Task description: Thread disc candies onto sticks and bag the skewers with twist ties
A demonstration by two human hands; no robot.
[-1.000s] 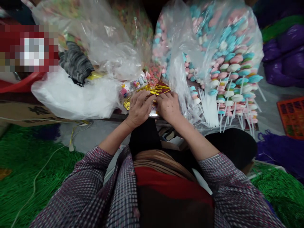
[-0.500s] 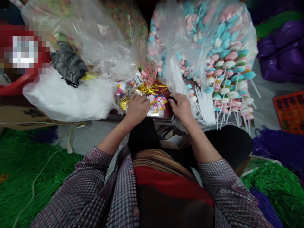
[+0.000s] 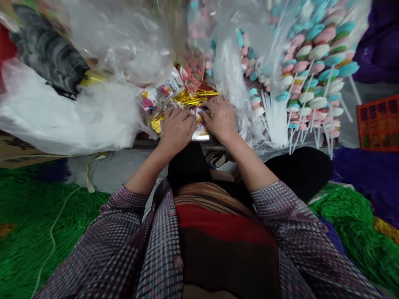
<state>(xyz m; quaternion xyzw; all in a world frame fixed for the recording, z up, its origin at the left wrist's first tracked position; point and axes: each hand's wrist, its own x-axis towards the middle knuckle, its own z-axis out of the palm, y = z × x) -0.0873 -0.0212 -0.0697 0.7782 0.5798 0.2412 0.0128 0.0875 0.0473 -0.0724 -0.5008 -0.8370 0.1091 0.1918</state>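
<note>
While both forearms reach up toward the middle of the frame, a small printed packet of pink, white and yellow film lies between the hands on the dark tabletop, near its front edge. From here I see the left hand resting palm down over the packet's left side, fingers bent. The right hand covers its right side, thumb turned inward; whether either hand actually pinches the film, I can't tell. Shiny gold metallic strips spread just above the packet, and a bundle of slim white plastic sticks stands out right of centre.

Half a second ago the right hand sat apart, off to the right, leaving most of the packet's face bare; now it has come in against it. The glossy red basin has mostly slipped past the frame's left edge.
</note>
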